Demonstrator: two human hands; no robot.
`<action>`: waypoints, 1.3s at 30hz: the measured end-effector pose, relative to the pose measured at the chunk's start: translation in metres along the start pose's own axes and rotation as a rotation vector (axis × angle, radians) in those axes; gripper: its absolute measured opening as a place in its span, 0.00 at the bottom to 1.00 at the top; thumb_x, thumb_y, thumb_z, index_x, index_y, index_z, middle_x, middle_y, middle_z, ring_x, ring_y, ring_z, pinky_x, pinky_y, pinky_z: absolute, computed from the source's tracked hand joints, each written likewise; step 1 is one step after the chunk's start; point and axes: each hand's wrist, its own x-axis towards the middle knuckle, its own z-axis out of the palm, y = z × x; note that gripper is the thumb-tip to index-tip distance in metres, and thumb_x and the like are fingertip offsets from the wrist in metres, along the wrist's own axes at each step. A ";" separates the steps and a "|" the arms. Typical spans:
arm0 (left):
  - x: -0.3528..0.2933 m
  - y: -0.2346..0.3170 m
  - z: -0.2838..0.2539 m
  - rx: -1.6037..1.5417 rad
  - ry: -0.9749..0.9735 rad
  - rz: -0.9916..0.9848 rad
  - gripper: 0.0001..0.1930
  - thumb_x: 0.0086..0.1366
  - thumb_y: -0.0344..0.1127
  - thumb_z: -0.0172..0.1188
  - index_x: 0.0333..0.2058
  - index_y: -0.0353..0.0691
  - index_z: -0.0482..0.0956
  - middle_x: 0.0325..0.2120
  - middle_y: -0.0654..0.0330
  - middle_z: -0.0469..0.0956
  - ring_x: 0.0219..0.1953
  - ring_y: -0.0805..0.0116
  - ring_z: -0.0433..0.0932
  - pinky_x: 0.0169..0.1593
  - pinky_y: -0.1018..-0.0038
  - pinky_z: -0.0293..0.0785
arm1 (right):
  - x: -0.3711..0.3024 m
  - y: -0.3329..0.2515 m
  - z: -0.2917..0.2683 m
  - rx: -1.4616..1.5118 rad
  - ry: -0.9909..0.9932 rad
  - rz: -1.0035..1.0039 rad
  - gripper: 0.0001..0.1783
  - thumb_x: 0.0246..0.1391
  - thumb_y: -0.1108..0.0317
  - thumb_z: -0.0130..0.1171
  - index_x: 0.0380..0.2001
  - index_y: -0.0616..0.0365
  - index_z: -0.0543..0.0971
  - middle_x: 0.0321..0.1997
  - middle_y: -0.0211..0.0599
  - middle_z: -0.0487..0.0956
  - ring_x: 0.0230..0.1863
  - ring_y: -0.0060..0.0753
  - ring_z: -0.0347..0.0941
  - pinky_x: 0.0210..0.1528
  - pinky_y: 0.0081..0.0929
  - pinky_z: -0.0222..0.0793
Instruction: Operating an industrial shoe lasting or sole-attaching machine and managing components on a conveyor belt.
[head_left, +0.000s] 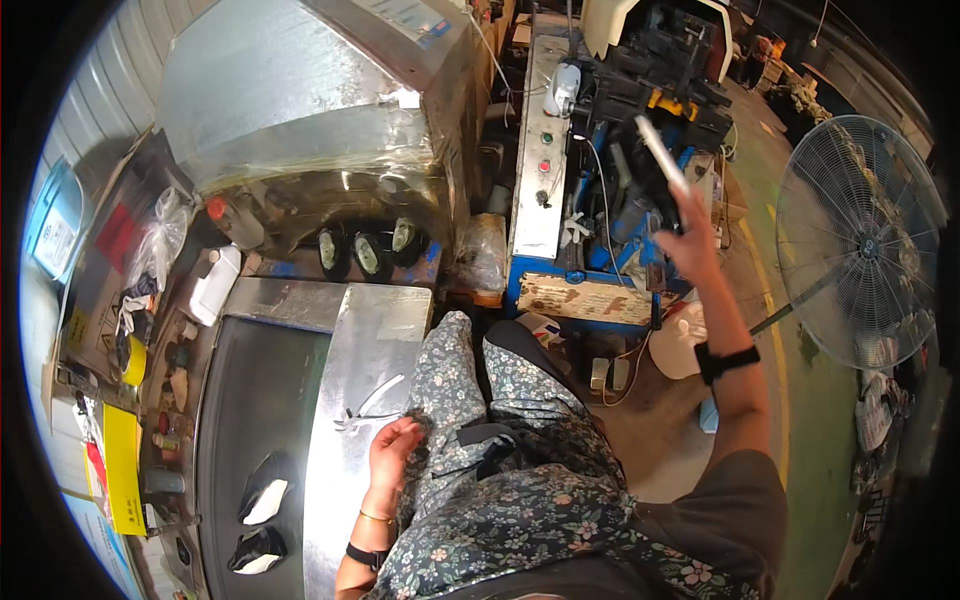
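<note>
My left hand (393, 452) is closed, fingertips drawn together beside my left thigh; what lies in them, if anything, is hidden. Just beyond it, metal pincers (366, 412) with a pale handle rest on a shiny metal tabletop (352, 350). My right hand (692, 242) is raised over the machine at the front right, thumb apart from the fingers. A slim white bar (660, 152) meets its fingertips; whether they touch it cannot be told. Two black-and-white shoe uppers (265, 497) lie on a dark conveyor belt (262, 400) at my left.
Ahead stands a large metal-hooded machine (310, 100), several dark shoe-shaped pieces (368, 254) below its hood. A panel with buttons (540, 150) borders the blue-and-black machine (620, 230). A caged fan (865, 243) stands right. Cluttered shelves (165, 400) line the left.
</note>
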 end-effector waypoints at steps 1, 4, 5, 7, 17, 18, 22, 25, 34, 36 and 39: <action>-0.001 -0.001 -0.001 -0.063 0.001 -0.005 0.13 0.64 0.28 0.56 0.47 0.32 0.75 0.40 0.55 0.81 0.40 0.66 0.80 0.45 0.73 0.76 | 0.015 0.009 -0.009 -0.039 0.035 0.042 0.44 0.33 0.73 0.65 0.61 0.47 0.69 0.66 0.55 0.62 0.64 0.56 0.62 0.62 0.37 0.62; -0.001 -0.003 0.005 -0.086 0.074 0.017 0.13 0.64 0.28 0.57 0.46 0.33 0.75 0.39 0.56 0.81 0.39 0.67 0.80 0.44 0.75 0.76 | 0.047 0.047 -0.026 -0.160 0.014 0.241 0.46 0.33 0.74 0.67 0.62 0.38 0.70 0.70 0.55 0.58 0.61 0.54 0.67 0.57 0.36 0.67; 0.000 -0.003 0.008 -0.051 0.083 0.018 0.10 0.66 0.27 0.54 0.45 0.35 0.76 0.41 0.58 0.81 0.39 0.69 0.79 0.45 0.75 0.74 | 0.053 0.063 -0.028 -0.161 0.016 0.236 0.46 0.33 0.74 0.67 0.62 0.38 0.70 0.70 0.55 0.58 0.61 0.54 0.67 0.57 0.36 0.67; 0.001 0.000 0.020 -0.064 0.078 0.016 0.10 0.66 0.28 0.54 0.46 0.35 0.76 0.40 0.58 0.81 0.39 0.69 0.79 0.45 0.75 0.74 | 0.060 0.097 -0.029 -0.280 -0.035 0.201 0.47 0.32 0.75 0.67 0.62 0.34 0.69 0.71 0.55 0.55 0.57 0.53 0.71 0.54 0.37 0.69; 0.000 -0.011 0.030 0.036 0.005 0.047 0.10 0.68 0.31 0.55 0.45 0.35 0.77 0.39 0.59 0.81 0.39 0.71 0.79 0.45 0.77 0.73 | 0.053 0.079 -0.003 -0.434 -0.182 0.265 0.41 0.45 0.53 0.66 0.65 0.30 0.64 0.71 0.56 0.55 0.58 0.65 0.66 0.57 0.46 0.66; 0.001 -0.013 0.031 0.041 0.003 0.044 0.10 0.68 0.31 0.55 0.45 0.35 0.77 0.39 0.59 0.81 0.39 0.71 0.79 0.45 0.77 0.73 | 0.043 0.077 0.005 -0.435 -0.183 0.272 0.41 0.45 0.53 0.66 0.65 0.30 0.64 0.71 0.56 0.55 0.58 0.65 0.66 0.57 0.46 0.66; 0.004 -0.011 0.044 0.016 0.010 -0.014 0.11 0.68 0.32 0.55 0.46 0.35 0.77 0.39 0.59 0.81 0.38 0.72 0.78 0.44 0.77 0.73 | 0.026 0.091 0.021 -0.642 0.063 0.071 0.32 0.56 0.41 0.55 0.63 0.30 0.67 0.70 0.56 0.57 0.64 0.70 0.58 0.64 0.53 0.55; 0.008 -0.004 0.046 0.031 -0.004 -0.004 0.11 0.68 0.33 0.56 0.46 0.35 0.77 0.39 0.60 0.81 0.38 0.72 0.78 0.44 0.77 0.74 | 0.032 0.092 0.032 -0.637 0.142 0.055 0.31 0.55 0.45 0.58 0.62 0.31 0.69 0.69 0.57 0.58 0.65 0.66 0.58 0.65 0.52 0.54; 0.026 -0.021 -0.094 0.426 0.559 0.242 0.15 0.66 0.45 0.57 0.42 0.41 0.81 0.33 0.62 0.82 0.38 0.74 0.77 0.45 0.74 0.72 | 0.064 0.034 0.020 -0.024 -0.143 -0.200 0.32 0.53 0.71 0.55 0.63 0.65 0.65 0.65 0.54 0.66 0.64 0.50 0.64 0.65 0.38 0.58; -0.002 0.058 -0.081 0.515 0.716 0.040 0.15 0.61 0.40 0.59 0.44 0.41 0.80 0.38 0.56 0.82 0.44 0.63 0.79 0.50 0.69 0.72 | 0.072 0.113 0.006 -0.451 -0.060 -0.098 0.27 0.60 0.62 0.55 0.59 0.65 0.69 0.59 0.58 0.71 0.56 0.56 0.71 0.56 0.40 0.67; 0.015 -0.016 -0.204 0.687 1.224 0.307 0.21 0.55 0.34 0.60 0.49 0.38 0.76 0.50 0.50 0.75 0.53 0.52 0.74 0.56 0.62 0.70 | 0.111 0.179 0.036 -0.689 -0.065 -0.040 0.31 0.62 0.45 0.51 0.63 0.48 0.68 0.62 0.53 0.67 0.57 0.57 0.67 0.55 0.47 0.67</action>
